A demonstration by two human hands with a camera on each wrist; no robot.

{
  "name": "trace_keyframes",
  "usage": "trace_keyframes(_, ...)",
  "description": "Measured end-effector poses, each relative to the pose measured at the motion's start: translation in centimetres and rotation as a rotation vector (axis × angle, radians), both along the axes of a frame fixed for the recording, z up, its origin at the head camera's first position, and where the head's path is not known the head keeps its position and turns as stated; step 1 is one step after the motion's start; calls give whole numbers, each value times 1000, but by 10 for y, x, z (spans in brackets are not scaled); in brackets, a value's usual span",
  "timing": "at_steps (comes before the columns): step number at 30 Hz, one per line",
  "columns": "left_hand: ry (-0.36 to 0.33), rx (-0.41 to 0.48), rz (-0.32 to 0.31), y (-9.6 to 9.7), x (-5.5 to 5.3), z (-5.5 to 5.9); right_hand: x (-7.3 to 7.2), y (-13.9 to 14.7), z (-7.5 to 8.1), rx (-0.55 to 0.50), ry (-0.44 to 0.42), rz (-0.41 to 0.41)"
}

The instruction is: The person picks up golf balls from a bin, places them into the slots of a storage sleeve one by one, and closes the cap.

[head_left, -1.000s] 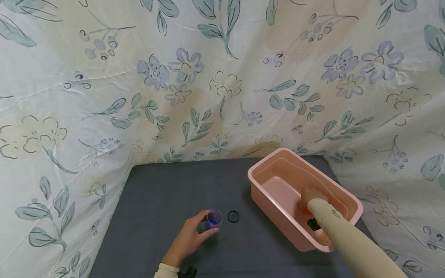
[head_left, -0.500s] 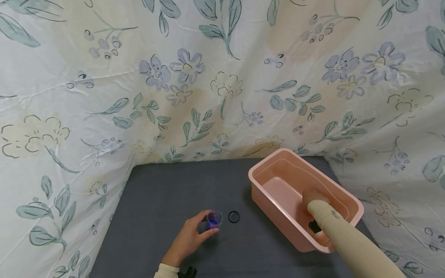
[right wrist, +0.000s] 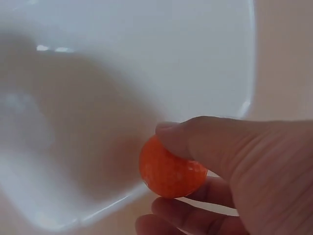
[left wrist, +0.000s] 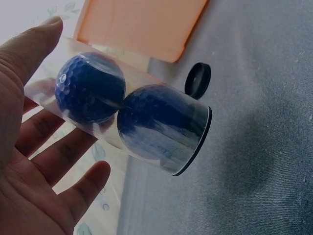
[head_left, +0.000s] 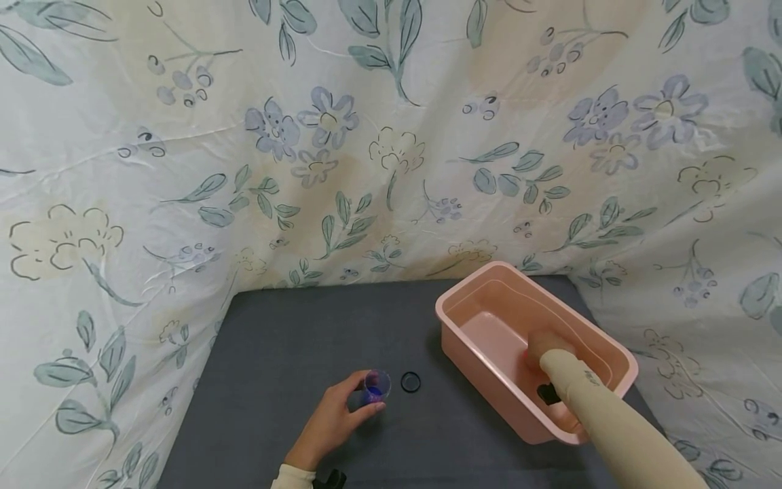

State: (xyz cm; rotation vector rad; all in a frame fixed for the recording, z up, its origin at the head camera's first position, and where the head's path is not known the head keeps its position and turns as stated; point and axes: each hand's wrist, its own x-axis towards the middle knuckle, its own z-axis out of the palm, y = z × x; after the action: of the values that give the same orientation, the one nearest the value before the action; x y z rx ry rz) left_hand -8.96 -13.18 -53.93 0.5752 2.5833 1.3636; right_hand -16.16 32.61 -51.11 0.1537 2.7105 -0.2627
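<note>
My left hand grips a clear plastic tube near its open top. Two dark blue golf balls sit one above the other inside the tube, which has a black base. Beside the tube, a round black cap lies on the dark cloth. My right hand reaches down inside the pink plastic bin. In the right wrist view its thumb and fingers pinch an orange golf ball over the bin's floor. From the head camera that ball is mostly hidden by the hand.
The dark grey cloth covers the tabletop. Floral fabric hangs behind it and along both sides. High walls and a thick rim surround the right hand in the bin, which stands at the right of the table.
The right hand dips slightly inside the bin and comes back, with the orange golf ball showing again beside it. My left hand and the tube hold still.
</note>
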Motion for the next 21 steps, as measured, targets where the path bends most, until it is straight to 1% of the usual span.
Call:
trace_keyframes(2, -2, -1, -1, 0, 0, 0, -1, 0, 0, -18, 15, -12)
trace_keyframes(7, -1, 1, -5, -1, 0, 0, -5, -2, 2, -115, 45, -38)
trace_keyframes(12, -6, 3, -7, -1, -1, -1, -6, -13, 14, -190, 74, -44)
trace_keyframes(15, -3, 4, -5, -1, -1, -1, -5, -19, 24, -212, 86, -41)
trace_keyframes(21, 11, 4, -9, -1, -2, 0, -3, -29, 36, -245, 107, -43)
